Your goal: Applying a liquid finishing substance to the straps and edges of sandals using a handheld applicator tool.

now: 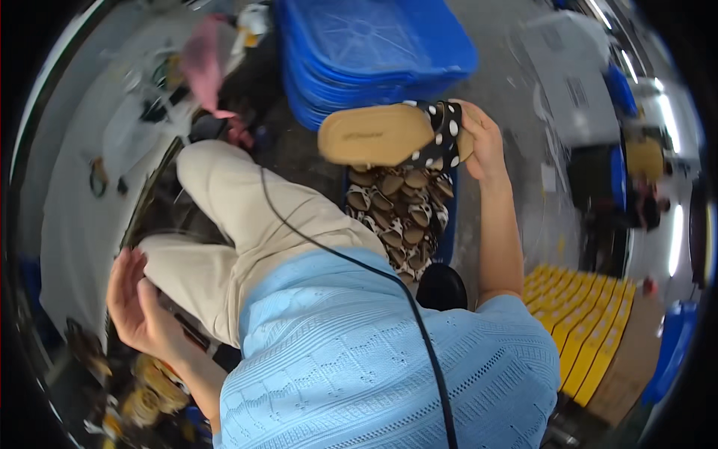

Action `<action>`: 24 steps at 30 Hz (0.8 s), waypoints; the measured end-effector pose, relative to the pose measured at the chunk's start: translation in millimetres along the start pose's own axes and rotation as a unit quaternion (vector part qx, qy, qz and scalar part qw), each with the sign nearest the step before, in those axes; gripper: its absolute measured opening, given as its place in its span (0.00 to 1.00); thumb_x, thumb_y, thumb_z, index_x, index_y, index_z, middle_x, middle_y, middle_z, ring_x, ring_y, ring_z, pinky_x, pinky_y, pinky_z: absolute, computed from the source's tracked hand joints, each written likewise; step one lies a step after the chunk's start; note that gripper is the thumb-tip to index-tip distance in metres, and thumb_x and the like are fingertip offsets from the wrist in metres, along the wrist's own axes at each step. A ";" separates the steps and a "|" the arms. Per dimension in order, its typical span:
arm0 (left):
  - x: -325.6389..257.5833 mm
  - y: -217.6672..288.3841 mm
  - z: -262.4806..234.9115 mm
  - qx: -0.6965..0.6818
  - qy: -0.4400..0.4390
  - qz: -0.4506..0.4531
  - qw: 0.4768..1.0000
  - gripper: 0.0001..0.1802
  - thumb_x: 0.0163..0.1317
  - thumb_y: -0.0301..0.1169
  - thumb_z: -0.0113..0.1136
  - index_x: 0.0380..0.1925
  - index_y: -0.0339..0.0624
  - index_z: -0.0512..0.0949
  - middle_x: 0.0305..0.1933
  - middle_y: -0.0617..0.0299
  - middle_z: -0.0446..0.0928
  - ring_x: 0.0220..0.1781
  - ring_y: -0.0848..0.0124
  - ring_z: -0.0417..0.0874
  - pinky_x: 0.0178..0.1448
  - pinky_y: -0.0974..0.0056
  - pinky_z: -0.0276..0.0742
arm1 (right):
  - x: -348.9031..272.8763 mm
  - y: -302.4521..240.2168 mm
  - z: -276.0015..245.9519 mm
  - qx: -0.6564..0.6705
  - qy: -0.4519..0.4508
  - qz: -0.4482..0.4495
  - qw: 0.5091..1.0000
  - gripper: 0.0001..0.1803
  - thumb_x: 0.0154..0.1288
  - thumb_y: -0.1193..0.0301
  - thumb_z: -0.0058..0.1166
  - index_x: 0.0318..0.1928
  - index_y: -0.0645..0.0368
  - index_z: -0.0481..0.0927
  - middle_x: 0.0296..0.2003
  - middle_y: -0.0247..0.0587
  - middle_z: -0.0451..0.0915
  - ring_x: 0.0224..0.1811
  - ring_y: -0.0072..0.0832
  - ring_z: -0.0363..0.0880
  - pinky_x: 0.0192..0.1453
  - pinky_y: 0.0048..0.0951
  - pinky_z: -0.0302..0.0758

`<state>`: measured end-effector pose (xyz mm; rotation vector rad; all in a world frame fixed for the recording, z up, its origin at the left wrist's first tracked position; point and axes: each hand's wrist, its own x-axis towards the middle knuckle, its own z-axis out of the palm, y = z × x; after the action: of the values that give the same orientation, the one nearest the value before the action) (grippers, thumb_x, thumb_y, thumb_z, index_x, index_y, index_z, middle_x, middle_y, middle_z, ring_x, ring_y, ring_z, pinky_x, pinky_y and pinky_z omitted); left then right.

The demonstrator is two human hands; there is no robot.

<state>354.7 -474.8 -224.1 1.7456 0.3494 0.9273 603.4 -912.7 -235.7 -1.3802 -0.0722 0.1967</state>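
My right hand [486, 142] is closed on the toe end of a sandal [381, 133] with a tan insole and a black strap with white polka dots. The sandal is held out flat, its heel end pointing left, above a blue bin [449, 243] full of sandals [407, 217] with patterned straps. Over at the left, my left hand [138, 307] is raised beside my knee near the table edge, fingers apart and nothing in it.
Stacked blue crates [374, 45] stand just beyond the sandal. A pale-covered table [82, 217] runs along the left, with a pink cloth [206, 63] at its far end. Yellow racks [580, 322] stand at the right. A black cable [359, 262] crosses my body.
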 end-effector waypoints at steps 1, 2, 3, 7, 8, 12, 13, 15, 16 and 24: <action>6.3 -3.6 2.1 0.010 -0.004 -0.013 1.000 0.16 0.68 0.19 0.51 0.55 0.25 0.72 0.57 0.44 0.76 0.57 0.58 0.80 0.63 0.56 0.76 | -10.6 1.9 -30.5 -0.025 0.103 0.059 0.993 0.15 0.69 0.74 0.51 0.53 0.69 0.76 0.46 0.44 0.82 0.47 0.29 0.82 0.52 0.28 0.78; 13.2 -5.6 0.1 0.027 0.000 -0.022 0.999 0.16 0.68 0.18 0.50 0.55 0.25 0.72 0.56 0.44 0.77 0.56 0.59 0.81 0.62 0.57 0.76 | -16.8 9.5 -58.0 -0.044 0.193 0.118 0.973 0.16 0.67 0.74 0.52 0.52 0.69 0.77 0.46 0.45 0.82 0.47 0.29 0.82 0.52 0.28 0.78; 17.0 -9.0 0.8 0.020 -0.003 -0.024 1.000 0.16 0.68 0.18 0.50 0.55 0.26 0.73 0.56 0.45 0.77 0.55 0.61 0.82 0.62 0.60 0.77 | -25.3 29.2 -96.7 -0.022 0.238 0.168 0.956 0.17 0.64 0.73 0.54 0.51 0.70 0.78 0.46 0.46 0.82 0.45 0.33 0.83 0.48 0.32 0.81; 28.3 1.8 -30.4 0.088 0.040 -0.018 0.995 0.15 0.67 0.18 0.52 0.53 0.27 0.76 0.52 0.49 0.80 0.52 0.66 0.82 0.61 0.63 0.75 | -41.9 139.4 -144.1 0.019 0.400 0.099 0.911 0.12 0.61 0.75 0.58 0.43 0.68 0.77 0.41 0.50 0.79 0.39 0.44 0.83 0.43 0.49 0.85; 30.8 6.9 -42.7 0.144 0.061 -0.017 0.987 0.14 0.66 0.18 0.54 0.51 0.29 0.78 0.50 0.52 0.81 0.51 0.67 0.82 0.60 0.64 0.75 | -40.0 158.0 -136.8 0.043 0.418 0.126 0.899 0.15 0.61 0.75 0.58 0.47 0.67 0.76 0.44 0.51 0.78 0.42 0.43 0.82 0.46 0.46 0.85; 53.4 36.6 -64.5 0.172 0.061 0.070 0.981 0.12 0.58 0.15 0.60 0.44 0.31 0.80 0.50 0.53 0.79 0.54 0.66 0.80 0.60 0.64 0.76 | -56.6 189.2 -174.5 -0.542 0.055 0.260 0.797 0.24 0.69 0.59 0.52 0.54 0.68 0.76 0.49 0.50 0.80 0.53 0.39 0.80 0.55 0.39 0.78; 72.1 42.7 -70.0 0.188 0.042 0.130 0.973 0.14 0.56 0.13 0.61 0.43 0.30 0.80 0.49 0.52 0.79 0.54 0.64 0.80 0.60 0.62 0.75 | -71.5 209.5 -245.1 -0.629 0.050 0.212 0.746 0.26 0.68 0.55 0.53 0.51 0.68 0.78 0.45 0.49 0.83 0.49 0.38 0.81 0.52 0.39 0.78; 93.5 73.2 -109.3 0.274 0.056 0.235 0.931 0.14 0.54 0.13 0.63 0.42 0.29 0.79 0.48 0.50 0.81 0.54 0.61 0.81 0.60 0.61 0.75 | -12.5 240.1 -227.5 0.176 0.089 0.329 0.924 0.13 0.70 0.76 0.51 0.51 0.68 0.79 0.43 0.47 0.84 0.45 0.38 0.84 0.50 0.35 0.80; 105.4 89.8 -130.2 0.301 0.086 0.255 0.915 0.14 0.53 0.13 0.63 0.42 0.30 0.80 0.47 0.51 0.81 0.53 0.62 0.81 0.60 0.61 0.75 | 14.2 251.5 -207.4 0.118 0.037 0.335 0.934 0.12 0.69 0.75 0.52 0.49 0.68 0.79 0.42 0.46 0.84 0.43 0.37 0.84 0.48 0.34 0.80; 283.6 104.8 -339.2 0.543 0.210 0.154 0.798 0.14 0.58 0.35 0.64 0.38 0.37 0.82 0.36 0.50 0.85 0.39 0.60 0.87 0.47 0.60 0.81 | 84.3 163.0 73.1 -0.260 -0.169 0.181 0.933 0.11 0.67 0.70 0.58 0.42 0.68 0.81 0.36 0.40 0.82 0.36 0.29 0.82 0.40 0.27 0.79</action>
<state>271.2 -106.3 28.3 2.6746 1.0729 1.5293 658.3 -798.1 -386.9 -1.8719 -0.1641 0.7687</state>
